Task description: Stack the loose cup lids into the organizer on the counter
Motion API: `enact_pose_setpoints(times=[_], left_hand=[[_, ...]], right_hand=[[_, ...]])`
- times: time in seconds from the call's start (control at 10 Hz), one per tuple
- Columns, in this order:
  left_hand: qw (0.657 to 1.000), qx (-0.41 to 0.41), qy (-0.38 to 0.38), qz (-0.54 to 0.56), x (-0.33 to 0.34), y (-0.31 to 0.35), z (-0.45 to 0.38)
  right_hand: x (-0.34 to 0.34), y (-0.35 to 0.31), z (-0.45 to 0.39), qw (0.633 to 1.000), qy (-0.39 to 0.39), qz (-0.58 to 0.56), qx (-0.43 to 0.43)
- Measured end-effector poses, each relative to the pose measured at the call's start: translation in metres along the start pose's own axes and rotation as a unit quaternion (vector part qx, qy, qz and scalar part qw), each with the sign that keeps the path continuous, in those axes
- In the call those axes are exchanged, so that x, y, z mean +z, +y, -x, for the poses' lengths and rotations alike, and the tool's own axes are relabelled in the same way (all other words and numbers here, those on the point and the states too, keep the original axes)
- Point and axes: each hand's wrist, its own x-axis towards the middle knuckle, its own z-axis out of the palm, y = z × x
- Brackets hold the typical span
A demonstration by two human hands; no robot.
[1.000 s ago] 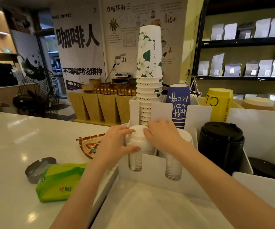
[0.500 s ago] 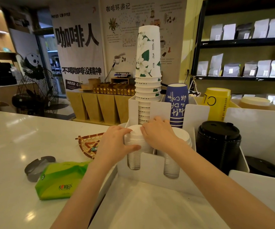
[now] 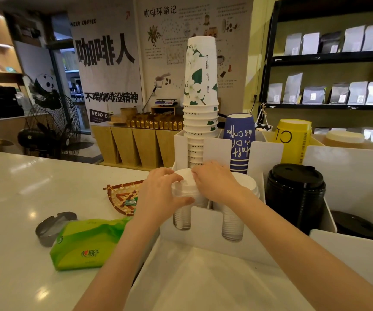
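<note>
The left hand (image 3: pixel 158 198) is wrapping its fingers and thumb around the side of the white lid stack (image 3: pixel 186 187), clamped on it, while the right hand (image 3: pixel 217 184) is pressing curled fingers onto the stack's top from the other side. The stack is standing upright in the left front slot of the white organizer (image 3: pixel 205 223), at the surface's (image 3: pixel 24 187) right edge, directly under both hands; its long axis is running vertically, so seating it looks like a straight downward push. A second lid column (image 3: pixel 232 223) is filling the neighbouring slot, beside black lids (image 3: pixel 295 191).
</note>
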Motion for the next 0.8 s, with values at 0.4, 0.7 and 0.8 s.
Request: enact_pose_setpoints(times=[0.4,0.7,0.8], left_hand=[[0.998,-0.014,-0.049,0.023,-0.001,0.002,-0.001],[0.975,-0.038,-0.216,-0.024,-0.03,0.014,-0.025],[0.961,-0.01,-0.27,-0.064,-0.055,0.033,-0.048]], right_hand=[[0.001,-0.007,0.004,0.994,0.0,0.112,-0.014],[-0.022,0.002,0.012,0.999,-0.05,0.007,-0.015],[-0.043,0.01,0.023,0.994,-0.008,-0.111,-0.009]])
